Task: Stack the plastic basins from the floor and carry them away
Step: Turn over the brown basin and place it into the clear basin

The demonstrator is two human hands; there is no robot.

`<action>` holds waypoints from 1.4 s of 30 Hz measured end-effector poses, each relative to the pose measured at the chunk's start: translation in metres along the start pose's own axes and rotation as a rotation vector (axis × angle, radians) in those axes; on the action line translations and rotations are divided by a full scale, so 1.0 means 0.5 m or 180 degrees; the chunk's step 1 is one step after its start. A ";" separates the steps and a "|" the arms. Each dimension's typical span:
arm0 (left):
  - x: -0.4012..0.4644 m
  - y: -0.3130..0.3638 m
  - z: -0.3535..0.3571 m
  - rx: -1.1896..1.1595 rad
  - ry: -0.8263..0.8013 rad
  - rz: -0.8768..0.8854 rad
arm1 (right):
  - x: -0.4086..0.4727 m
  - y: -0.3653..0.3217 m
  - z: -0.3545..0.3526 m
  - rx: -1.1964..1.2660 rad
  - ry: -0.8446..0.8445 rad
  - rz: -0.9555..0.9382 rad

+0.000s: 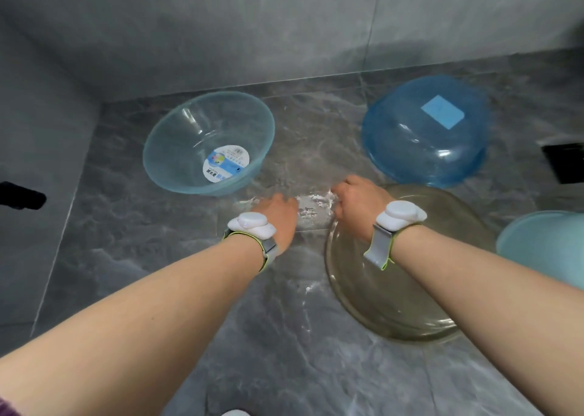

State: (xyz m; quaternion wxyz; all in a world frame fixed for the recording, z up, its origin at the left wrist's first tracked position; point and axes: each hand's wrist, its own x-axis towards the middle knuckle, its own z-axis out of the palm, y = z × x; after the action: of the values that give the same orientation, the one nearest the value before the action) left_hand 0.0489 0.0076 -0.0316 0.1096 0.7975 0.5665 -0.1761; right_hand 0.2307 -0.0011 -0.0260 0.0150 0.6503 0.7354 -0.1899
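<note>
Several plastic basins lie on the grey marble floor. A clear pale-teal basin (177, 150) stands upright at the far left, with a round label inside. To the far right, a blue basin (410, 140) lies upside down with a blue square sticker on its base. An olive see-through basin (388, 302) sits near me on the right, under my right forearm. My right hand (357, 202) is at this basin's far left rim, fingers curled over the edge. My left hand (279, 218) hovers above the bare floor between the basins, its fingers turned down and hidden.
A pale opaque teal basin (543, 245) pokes in at the right edge. Grey tiled walls close the back and the left side, forming a corner behind the pale-teal basin. A dark square floor drain (565, 161) sits at the right.
</note>
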 end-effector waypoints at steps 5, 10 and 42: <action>-0.009 0.111 -0.006 -0.0349 0.0185 0.0578 | -0.037 0.065 -0.008 -0.0300 0.0039 0.0494; 0.001 0.197 0.005 -0.1105 -0.0261 0.0122 | -0.074 0.132 -0.012 0.0008 0.0167 0.1135; 0.017 0.210 0.012 -0.2708 -0.0621 -0.1792 | -0.093 0.195 0.031 0.0899 0.0351 0.2244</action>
State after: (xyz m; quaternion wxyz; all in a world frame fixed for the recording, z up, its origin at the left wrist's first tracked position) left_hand 0.1494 -0.0226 -0.0432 0.4248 0.4790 0.7677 -0.0264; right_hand 0.3282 -0.0419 -0.0530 -0.0499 0.8682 0.4329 -0.2373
